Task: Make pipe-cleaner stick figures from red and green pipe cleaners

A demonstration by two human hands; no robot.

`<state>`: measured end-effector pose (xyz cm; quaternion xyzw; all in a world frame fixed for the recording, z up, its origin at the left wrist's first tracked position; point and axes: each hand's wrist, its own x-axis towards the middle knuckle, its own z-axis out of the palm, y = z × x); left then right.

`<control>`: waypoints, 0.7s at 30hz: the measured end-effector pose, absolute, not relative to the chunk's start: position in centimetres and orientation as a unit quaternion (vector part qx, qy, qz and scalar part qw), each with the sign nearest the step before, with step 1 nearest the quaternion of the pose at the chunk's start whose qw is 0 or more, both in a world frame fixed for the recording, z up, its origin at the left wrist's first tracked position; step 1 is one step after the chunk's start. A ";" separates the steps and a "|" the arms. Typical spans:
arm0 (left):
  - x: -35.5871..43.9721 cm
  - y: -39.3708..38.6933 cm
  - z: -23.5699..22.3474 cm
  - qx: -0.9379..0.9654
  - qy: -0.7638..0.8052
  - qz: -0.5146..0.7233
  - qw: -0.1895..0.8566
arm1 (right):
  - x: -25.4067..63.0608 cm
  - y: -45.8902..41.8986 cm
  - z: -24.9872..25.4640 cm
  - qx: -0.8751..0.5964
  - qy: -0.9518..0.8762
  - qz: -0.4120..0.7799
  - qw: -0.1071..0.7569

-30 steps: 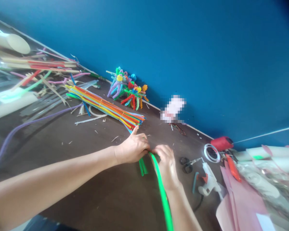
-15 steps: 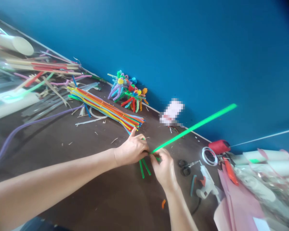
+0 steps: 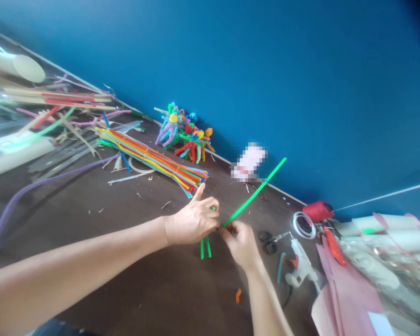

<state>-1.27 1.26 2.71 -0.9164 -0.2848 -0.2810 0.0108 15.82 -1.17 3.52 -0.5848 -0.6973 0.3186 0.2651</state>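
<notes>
Green pipe cleaners (image 3: pixel 255 192) are pinched between my two hands over the dark table. My left hand (image 3: pixel 196 217) is closed on them, with two short green ends hanging below its fingers. Touching it at the fingertips, my right hand (image 3: pixel 241 241) grips the same green piece, and a long end slants up and right above it. The join between the pieces is hidden by my fingers. Just beyond my left hand lies a banded bundle of colourful pipe cleaners (image 3: pixel 154 159).
Small pipe-cleaner figures (image 3: pixel 194 137) stand against the blue wall (image 3: pixel 231 70). At right lie scissors (image 3: pixel 271 241), a glue gun (image 3: pixel 301 263), a white tape ring (image 3: pixel 304 225) and pink paper (image 3: pixel 350 284). Strips and sticks (image 3: pixel 66 98) clutter the left. An orange scrap (image 3: pixel 238 296) lies nearer.
The long green end has swung to a steeper angle and now reaches less far right. The two hanging ends have shifted slightly left. Both hands keep their grip.
</notes>
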 end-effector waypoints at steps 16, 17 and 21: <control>-1.2 0.8 3.1 -0.852 -0.272 -0.394 -0.213 | 16.1 -1.2 2.8 -0.423 -0.357 0.726 0.408; -1.1 0.8 3.1 -0.839 -0.285 -0.400 -0.233 | 16.0 -1.1 2.6 -0.424 -0.359 0.723 0.410; -0.7 1.0 2.5 -0.787 -0.321 -0.433 -0.302 | 15.7 -0.9 1.9 -0.419 -0.370 0.703 0.440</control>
